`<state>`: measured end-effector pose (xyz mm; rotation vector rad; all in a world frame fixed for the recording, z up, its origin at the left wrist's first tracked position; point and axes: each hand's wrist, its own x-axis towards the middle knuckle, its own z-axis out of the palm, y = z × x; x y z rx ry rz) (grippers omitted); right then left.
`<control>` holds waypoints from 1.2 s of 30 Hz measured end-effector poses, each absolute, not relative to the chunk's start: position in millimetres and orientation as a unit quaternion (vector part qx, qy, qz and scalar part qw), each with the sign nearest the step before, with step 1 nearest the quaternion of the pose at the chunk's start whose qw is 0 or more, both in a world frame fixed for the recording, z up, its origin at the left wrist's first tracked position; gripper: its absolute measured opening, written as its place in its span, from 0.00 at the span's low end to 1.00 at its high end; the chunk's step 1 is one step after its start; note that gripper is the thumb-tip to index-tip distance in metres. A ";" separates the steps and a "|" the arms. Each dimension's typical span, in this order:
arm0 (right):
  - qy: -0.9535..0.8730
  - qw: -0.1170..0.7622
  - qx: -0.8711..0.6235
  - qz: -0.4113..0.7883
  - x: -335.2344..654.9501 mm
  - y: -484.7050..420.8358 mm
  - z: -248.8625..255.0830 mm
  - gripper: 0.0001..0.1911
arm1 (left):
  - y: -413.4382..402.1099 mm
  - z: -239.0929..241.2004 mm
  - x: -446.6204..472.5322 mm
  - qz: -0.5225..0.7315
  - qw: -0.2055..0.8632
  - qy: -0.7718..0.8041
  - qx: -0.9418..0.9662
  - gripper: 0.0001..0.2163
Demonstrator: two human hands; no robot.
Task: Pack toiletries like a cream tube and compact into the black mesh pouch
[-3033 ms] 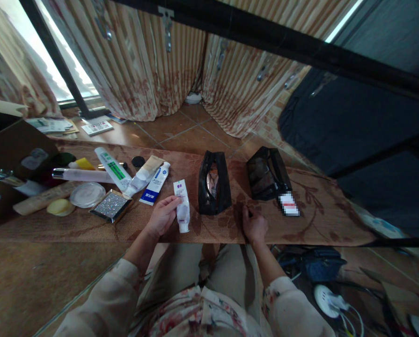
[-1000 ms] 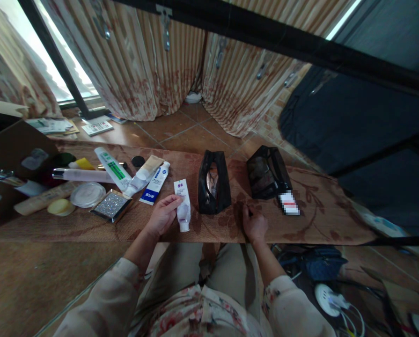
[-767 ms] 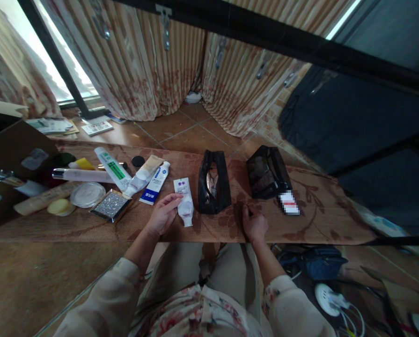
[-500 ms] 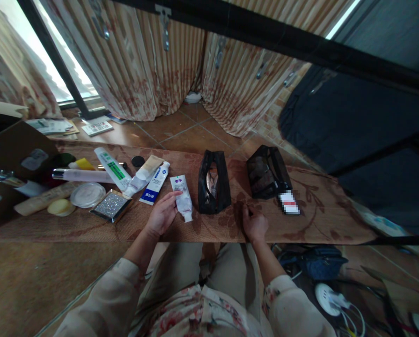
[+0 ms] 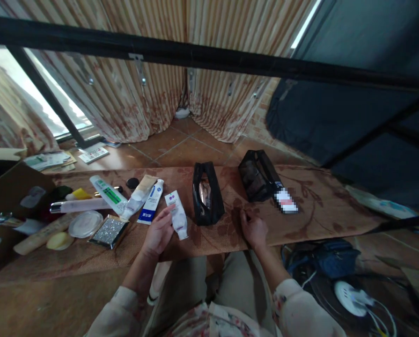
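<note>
L hand (image 5: 159, 232): clamped on wht tube (image 5: 180, 221), tilted, btwn blue-wht tube (image 5: 151, 202) & open blk pouch (image 5: 215, 193) | R hand (image 5: 254, 228): curled on cloth (image 5: 321, 201), can't tell if fully closed | 2nd blk pouch (image 5: 252, 177): just beyond R hand

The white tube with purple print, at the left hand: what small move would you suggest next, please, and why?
Perhaps the left hand should ease the white tube rightward to the nearer black pouch: its fingers hold the tube, and the pouch sits just beside it, seemingly open on top.
</note>
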<state>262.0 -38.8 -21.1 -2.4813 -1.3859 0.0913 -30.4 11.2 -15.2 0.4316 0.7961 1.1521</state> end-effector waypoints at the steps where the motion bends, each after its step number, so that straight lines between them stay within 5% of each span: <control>1: -0.483 0.152 -0.862 0.034 261.6 -38.7 -20.2 0.19 | 11.9 -12.2 -30.5 0.526 0.740 0.368 0.199 0.19; 14: -0.479 0.145 -0.863 0.073 261.2 -37.6 -14.8 0.23 | 44.4 135.9 12.0 0.498 0.699 0.350 0.377 0.18; 19: -0.481 0.151 -0.860 0.082 261.6 -38.5 -13.2 0.25 | 64.4 133.5 49.5 0.408 0.587 0.447 0.537 0.22; 30: -0.477 0.143 -0.863 0.086 262.7 -36.1 -11.6 0.25 | 76.6 143.7 76.5 -0.009 0.196 0.510 0.838 0.20; 36: -0.482 0.154 -0.858 0.088 262.1 -36.7 -9.6 0.24 | 84.2 134.2 82.6 0.080 0.149 0.490 0.855 0.15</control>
